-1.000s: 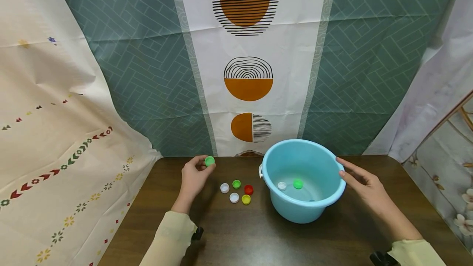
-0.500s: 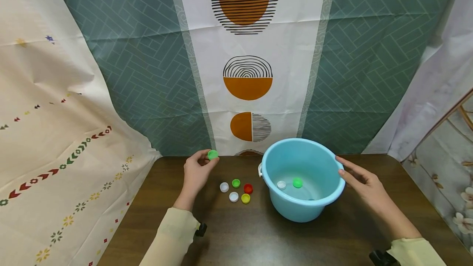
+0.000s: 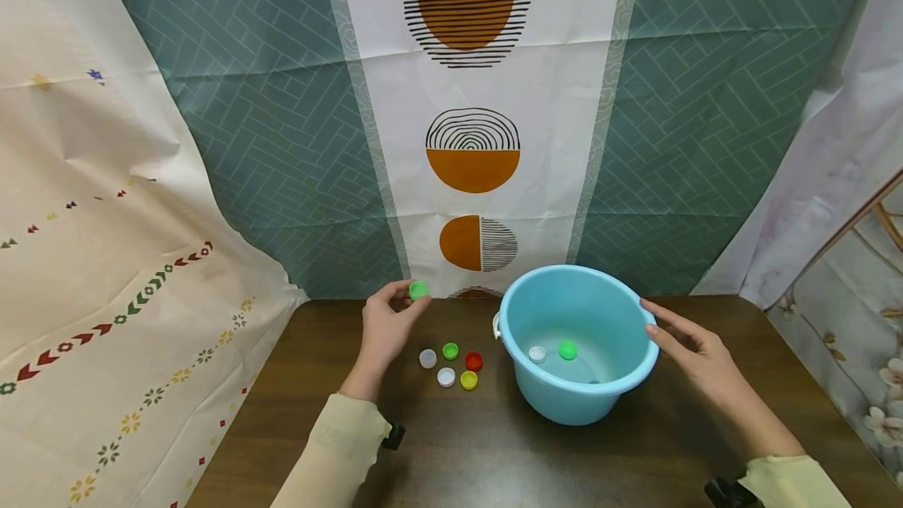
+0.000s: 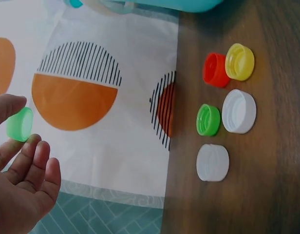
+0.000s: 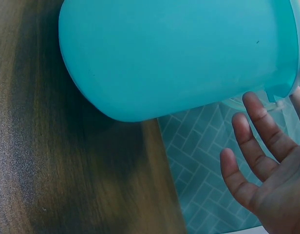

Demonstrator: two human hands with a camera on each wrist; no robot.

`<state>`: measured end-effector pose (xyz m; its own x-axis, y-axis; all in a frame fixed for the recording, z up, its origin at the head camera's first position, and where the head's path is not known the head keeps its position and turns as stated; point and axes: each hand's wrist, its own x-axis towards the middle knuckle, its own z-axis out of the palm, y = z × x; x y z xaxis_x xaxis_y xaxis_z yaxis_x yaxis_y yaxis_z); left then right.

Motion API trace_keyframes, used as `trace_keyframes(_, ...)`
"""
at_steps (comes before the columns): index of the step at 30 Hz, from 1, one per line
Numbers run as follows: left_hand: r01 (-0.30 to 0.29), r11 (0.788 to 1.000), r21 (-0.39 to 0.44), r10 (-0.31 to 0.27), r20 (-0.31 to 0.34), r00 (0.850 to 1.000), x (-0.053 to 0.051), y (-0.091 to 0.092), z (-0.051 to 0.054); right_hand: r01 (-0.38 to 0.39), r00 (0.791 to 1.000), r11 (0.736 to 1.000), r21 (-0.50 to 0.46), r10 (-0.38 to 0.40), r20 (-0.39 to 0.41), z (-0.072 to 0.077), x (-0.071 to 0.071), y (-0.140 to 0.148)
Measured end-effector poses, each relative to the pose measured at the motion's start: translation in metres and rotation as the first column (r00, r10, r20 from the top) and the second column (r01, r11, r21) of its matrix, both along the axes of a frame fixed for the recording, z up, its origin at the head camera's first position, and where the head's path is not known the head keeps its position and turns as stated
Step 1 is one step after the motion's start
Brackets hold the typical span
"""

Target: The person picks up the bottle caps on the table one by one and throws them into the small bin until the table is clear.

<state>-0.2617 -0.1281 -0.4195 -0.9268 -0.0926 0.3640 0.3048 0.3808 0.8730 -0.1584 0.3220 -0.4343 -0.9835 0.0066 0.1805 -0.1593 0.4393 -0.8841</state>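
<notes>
My left hand [image 3: 384, 328] holds a green bottle cap [image 3: 418, 290] between thumb and fingers, raised at the far side of the table. In the left wrist view the same green cap [image 4: 20, 124] sits at the fingertips. A light blue bucket [image 3: 564, 402] stands to the right, with a white cap [image 3: 538, 354] and a bright green cap [image 3: 567, 350] inside. My right hand [image 3: 694, 347] touches the bucket's right rim with thumb and index finger. The right wrist view has its other fingers [image 5: 254, 156] spread beside the bucket wall.
Between left hand and bucket lie two white caps [image 3: 446, 377], a green cap [image 3: 450, 351], a red cap [image 3: 473, 361] and a yellow cap [image 3: 469, 380]. A patterned cloth [image 3: 353, 179] hangs behind the brown table [image 3: 480, 453]. The bucket's white handle fitting [image 3: 497, 326] faces left.
My left hand has moved right and slightly away across the table, carrying the green cap toward the bucket. The right hand, the bucket and the lying caps stay in place.
</notes>
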Motion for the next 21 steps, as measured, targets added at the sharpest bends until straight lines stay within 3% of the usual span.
trace_keyframes(21, 0.141, 0.99, 0.03, -0.138, -0.075, 0.988, 0.006, 0.041, 0.021, 0.009, 1.0, 1.0, -0.002, -0.009, -0.016, -0.001, 0.0, -0.001)
